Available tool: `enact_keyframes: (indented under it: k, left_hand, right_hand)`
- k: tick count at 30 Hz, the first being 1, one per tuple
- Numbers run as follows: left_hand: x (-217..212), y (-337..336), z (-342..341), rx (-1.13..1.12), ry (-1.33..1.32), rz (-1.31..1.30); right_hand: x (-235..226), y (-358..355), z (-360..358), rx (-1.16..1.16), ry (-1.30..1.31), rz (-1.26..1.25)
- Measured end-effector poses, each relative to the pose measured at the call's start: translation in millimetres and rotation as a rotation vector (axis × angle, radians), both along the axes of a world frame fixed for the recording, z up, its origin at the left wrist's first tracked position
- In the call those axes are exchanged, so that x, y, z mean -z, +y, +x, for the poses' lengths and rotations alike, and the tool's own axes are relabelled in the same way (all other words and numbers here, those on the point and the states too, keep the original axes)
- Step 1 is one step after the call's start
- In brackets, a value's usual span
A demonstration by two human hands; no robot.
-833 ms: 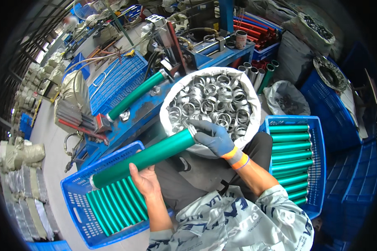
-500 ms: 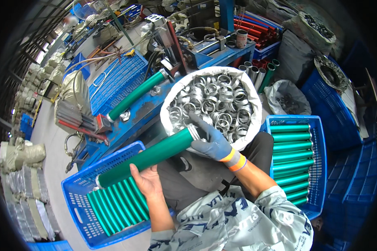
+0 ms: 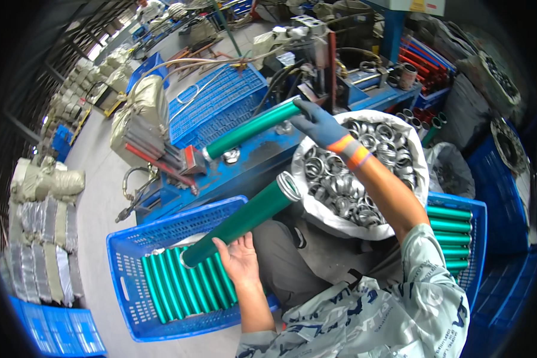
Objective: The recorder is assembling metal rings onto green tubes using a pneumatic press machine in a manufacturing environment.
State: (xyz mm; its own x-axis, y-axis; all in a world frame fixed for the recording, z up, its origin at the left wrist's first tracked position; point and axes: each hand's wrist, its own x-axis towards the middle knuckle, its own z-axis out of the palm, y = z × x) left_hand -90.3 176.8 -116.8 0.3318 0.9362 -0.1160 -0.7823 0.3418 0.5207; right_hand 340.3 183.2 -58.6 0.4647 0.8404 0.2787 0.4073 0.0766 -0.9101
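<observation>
My bare left hand (image 3: pixel 240 262) supports a loose green tube (image 3: pixel 241 222), palm up beneath it. The tube slants over the left crate, a silver ring (image 3: pixel 289 186) at its upper end. My right hand (image 3: pixel 321 125), in a blue-grey glove with an orange cuff, grips the right end of a second green tube (image 3: pixel 250 130). That second tube lies between the end pieces of a blue bench machine (image 3: pixel 253 158). Below my right forearm stands a white sack (image 3: pixel 316 216) full of silver metal rings (image 3: pixel 340 179).
A blue crate (image 3: pixel 118 253) at the left holds rows of green tubes (image 3: pixel 167 292). Another blue crate (image 3: pixel 477 238) with green tubes stands at the right. Behind the machine are an upturned blue crate (image 3: pixel 215 101) and hoses. Red tubes (image 3: pixel 420 65) lie at the far right.
My right hand has left the ringed end of the loose tube and moved up to the tube on the machine. My left hand still holds the loose tube, now lower. The view has shifted left.
</observation>
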Motion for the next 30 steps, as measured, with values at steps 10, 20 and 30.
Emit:
enact_keyframes:
  k: [10, 20, 30]
  left_hand:
    - [28.7, 58.6, -13.3, -0.054, -0.023, -0.071]
    - [57.5, 101.6, 45.8, 0.096, 0.213, 0.022]
    - [63.6, 282.5, 297.8, 0.081, 0.237, -0.043]
  right_hand:
    - [97.3, 197.1, 41.6, 0.452, -1.253, -0.338]
    - [-87.3, 24.6, -2.8, 0.119, 0.039, 0.416]
    - [-25.0, -236.3, 2.1, 0.388, 0.216, 0.523]
